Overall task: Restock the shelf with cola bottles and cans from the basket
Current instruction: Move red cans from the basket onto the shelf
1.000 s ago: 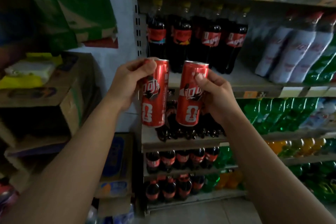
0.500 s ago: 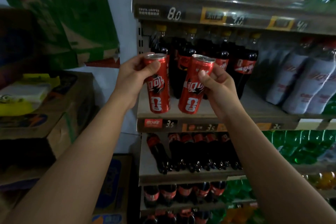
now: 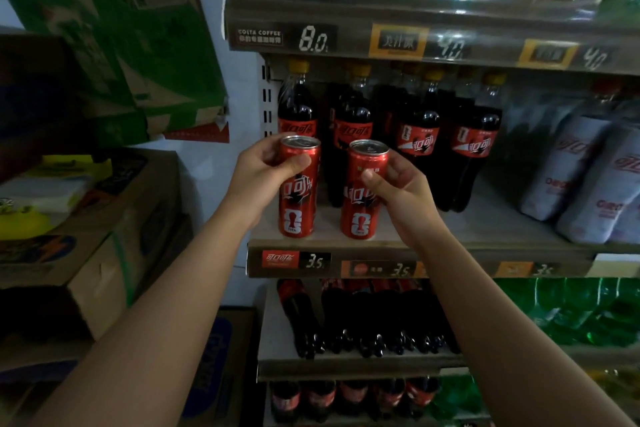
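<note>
Head view: two red cola cans, both upright, at the front left of the middle shelf (image 3: 491, 229). Left can (image 3: 297, 215) gripped near its top by the left hand (image 3: 263, 173), thumb across the front, fingers round the back. Right can (image 3: 360, 215) gripped the same way by the right hand (image 3: 405, 191). Cans stand just beside each other, not touching. Their bases sit at the shelf's front edge, possibly resting on it; contact is hard to tell in the dim light.

Directly behind: a row of upright cola bottles (image 3: 415, 135) with yellow caps. To the right, pale-labelled bottles (image 3: 571, 166). Below the cans, a price strip (image 3: 296, 260) reading 3.5. Next shelf down: dark bottles (image 3: 363, 319), green bottles (image 3: 571, 312) beside them. Left of the shelving, stacked cardboard boxes (image 3: 104, 253).
</note>
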